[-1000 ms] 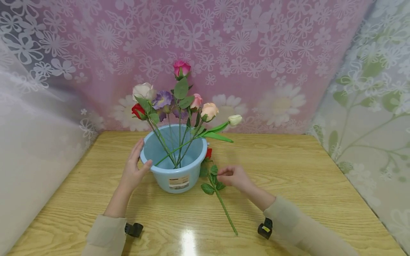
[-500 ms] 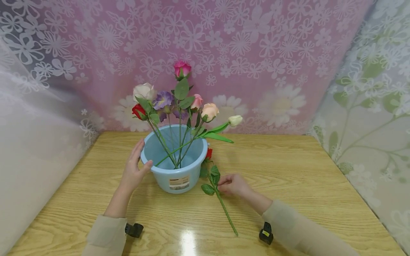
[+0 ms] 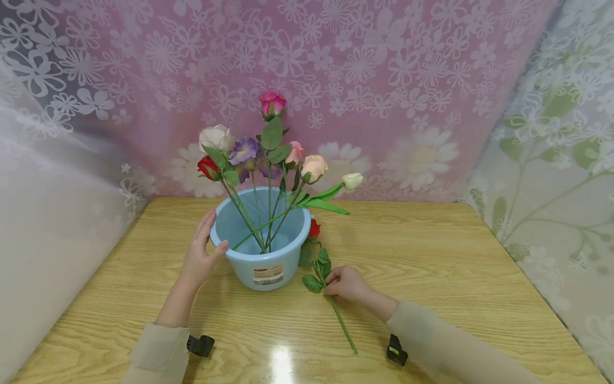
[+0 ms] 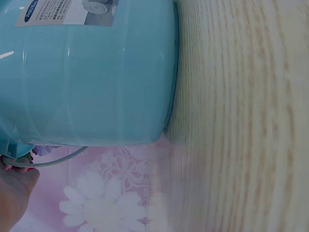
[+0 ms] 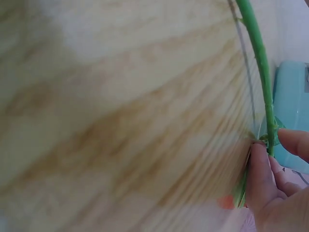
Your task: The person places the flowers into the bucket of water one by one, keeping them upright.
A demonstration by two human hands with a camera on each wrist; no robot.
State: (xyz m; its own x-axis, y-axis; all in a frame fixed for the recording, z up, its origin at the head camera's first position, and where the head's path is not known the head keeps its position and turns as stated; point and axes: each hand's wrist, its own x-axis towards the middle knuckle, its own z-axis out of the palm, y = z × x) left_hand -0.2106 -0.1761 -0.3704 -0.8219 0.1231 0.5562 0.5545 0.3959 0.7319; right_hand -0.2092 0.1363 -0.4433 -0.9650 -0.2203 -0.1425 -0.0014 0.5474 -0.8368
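Note:
A light blue bucket [image 3: 268, 264] stands on the wooden table, and cut-style flowers lean in it. My left hand [image 3: 199, 250] rests spread against its left rim, with the thumb at the front edge; in the left wrist view this hand [image 4: 14, 193] shows beside the bucket's handle [image 4: 58, 162]. Right of the bucket, a red rose [image 3: 314, 228] with a green leafy stem lies on the table, its bloom partly hidden by the bucket. My right hand [image 3: 349, 284] pinches that stem just below the leaves. In the right wrist view, thumb and fingers sit on either side of the stem [image 5: 263, 67].
In the bucket stand a magenta rose [image 3: 272, 103], a white rose [image 3: 216, 137], a red rose [image 3: 208, 167], purple flowers [image 3: 243, 150], a peach rose [image 3: 314, 167] and a white tulip [image 3: 352, 181] leaning out over the right rim. Floral cloth [image 3: 408, 80] hangs behind the table.
My right hand has moved down along the red rose's leaves to its stem and now pinches it; the rose has shifted slightly. My left hand and the bucket have stayed put.

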